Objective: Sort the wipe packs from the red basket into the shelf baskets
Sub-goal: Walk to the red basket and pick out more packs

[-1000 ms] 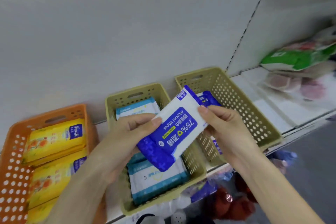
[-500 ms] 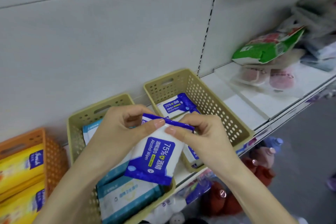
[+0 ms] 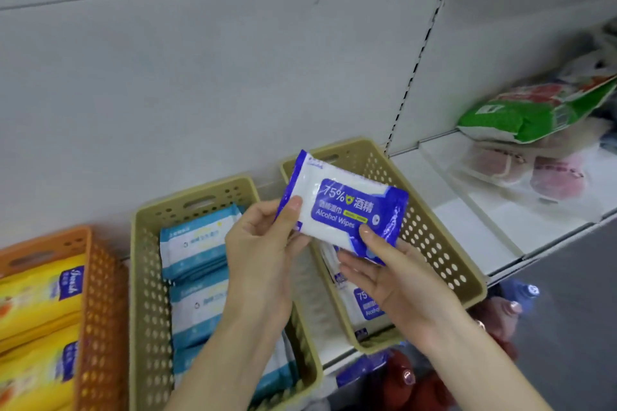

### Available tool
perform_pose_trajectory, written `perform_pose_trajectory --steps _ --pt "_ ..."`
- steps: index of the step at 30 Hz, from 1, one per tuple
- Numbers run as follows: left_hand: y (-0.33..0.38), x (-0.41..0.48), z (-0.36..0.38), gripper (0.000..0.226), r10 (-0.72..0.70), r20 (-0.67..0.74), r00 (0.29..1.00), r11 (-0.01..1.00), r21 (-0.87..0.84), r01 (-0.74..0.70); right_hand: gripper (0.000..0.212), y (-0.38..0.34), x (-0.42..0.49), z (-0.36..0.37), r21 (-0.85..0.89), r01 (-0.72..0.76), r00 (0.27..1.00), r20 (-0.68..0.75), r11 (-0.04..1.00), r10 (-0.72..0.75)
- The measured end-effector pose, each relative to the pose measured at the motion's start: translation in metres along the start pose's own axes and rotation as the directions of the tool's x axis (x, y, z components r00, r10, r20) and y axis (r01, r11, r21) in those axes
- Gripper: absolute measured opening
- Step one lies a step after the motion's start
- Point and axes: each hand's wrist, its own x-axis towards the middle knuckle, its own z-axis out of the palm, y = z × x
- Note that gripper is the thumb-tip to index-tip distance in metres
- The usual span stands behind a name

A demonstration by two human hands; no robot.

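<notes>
- The left hand (image 3: 263, 243) is pinching the blue alcohol wipe pack (image 3: 344, 207) at its left edge.
- The right hand (image 3: 390, 274) is gripping its lower right corner.
- The pack is hovering above the right beige basket (image 3: 434, 243), where similar packs (image 3: 364, 304) are lying.

Left hand (image 3: 263, 243): bare; slender fingers.
Left thumbnail (image 3: 294, 203): short, rounded tip.
Right hand (image 3: 394, 277): bare; slender fingers.
Right thumbnail (image 3: 364, 229): short, rounded tip.
Left forearm (image 3: 227, 360): uncovered down to the near frame edge.
Right forearm (image 3: 484, 370): uncovered down to the near frame edge; slim wrist.
</notes>
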Motion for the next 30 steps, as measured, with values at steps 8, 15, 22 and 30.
perform_pose_trajectory --steps 8,15,22,30 --pt "-0.018 0.026 -0.051 0.024 0.452 0.180 0.874 0.441 0.807 -0.394 0.015 -0.026 0.069 -0.036 -0.614 0.145 0.923 -0.198 0.776 -0.330" --pt "-0.062 0.027 -0.045 0.086 0.221 0.220 0.950 0.475 0.827 -0.302 0.004 -0.003 0.132 -0.019 -0.078 -0.217 0.918 -0.355 0.973 0.177" --pt "-0.067 0.026 -0.040 0.068 0.198 0.269 0.942 0.497 0.801 -0.334 0.012 0.002 0.146 -0.023 0.129 -0.235 0.851 -0.452 0.963 0.269" --pt "-0.071 0.030 -0.042 0.064 0.199 0.293 0.935 0.517 0.779 -0.354 0.022 0.011 0.148 -0.028 -0.367 -0.256 0.864 -0.502 0.894 0.042"
